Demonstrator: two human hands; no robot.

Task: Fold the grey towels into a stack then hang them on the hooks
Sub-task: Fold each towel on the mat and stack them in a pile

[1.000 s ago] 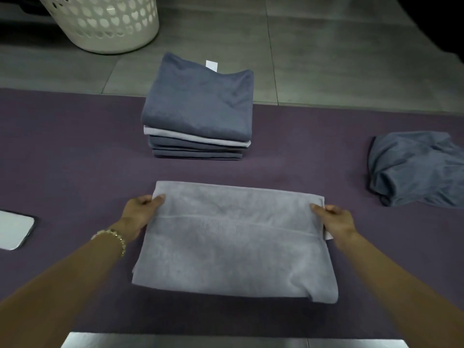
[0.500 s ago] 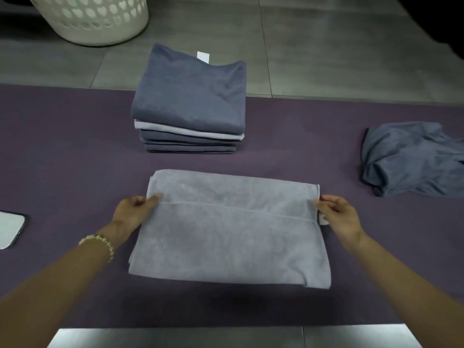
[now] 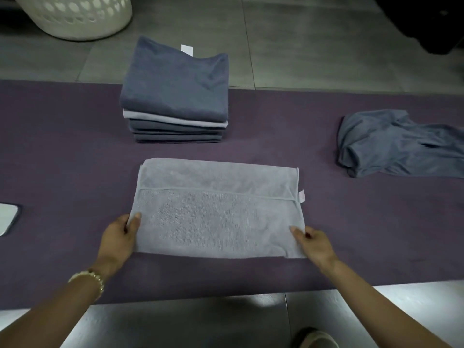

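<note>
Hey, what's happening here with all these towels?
A person is folding towels on a purple mat. The left hand and right hand each pinch a side edge of a light grey towel, which lies flat and partly folded. Behind it sits a stack of folded towels, and one crumpled towel lies off to the right, not yet folded. A white laundry basket stands on the floor beyond.

We can read no text, brand or number here. We see only two small labels: a white tag (image 3: 187, 49) at the far edge of the stack of folded towels (image 3: 175, 96), and a pale tag (image 3: 302, 196) at the right edge of the light grey towel (image 3: 218, 214). Both are too small for us to make out any print.
</note>
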